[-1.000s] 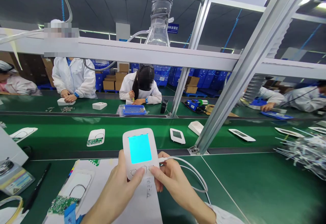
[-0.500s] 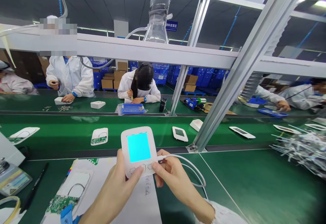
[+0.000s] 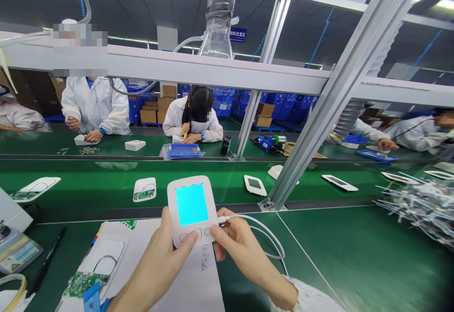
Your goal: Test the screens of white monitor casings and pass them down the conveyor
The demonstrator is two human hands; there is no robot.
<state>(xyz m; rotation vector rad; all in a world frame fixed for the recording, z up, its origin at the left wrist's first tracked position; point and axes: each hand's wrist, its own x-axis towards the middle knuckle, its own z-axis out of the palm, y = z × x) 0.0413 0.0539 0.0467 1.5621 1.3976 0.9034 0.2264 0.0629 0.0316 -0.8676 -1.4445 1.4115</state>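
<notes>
I'm standing on an electronics factory floor: people in white coats [image 3: 109,101] work along a green belt [image 3: 88,189] carrying device shells [image 3: 254,185] and circuit boards [image 3: 144,195], a flexible duct [image 3: 219,14] hanging overhead, cartons [image 3: 149,115] stacked behind.

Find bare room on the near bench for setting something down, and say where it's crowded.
The green bench is bare between the white cable and the bundle of strips. Its left side is crowded: paper, circuit board, black pen, tape roll.
</notes>
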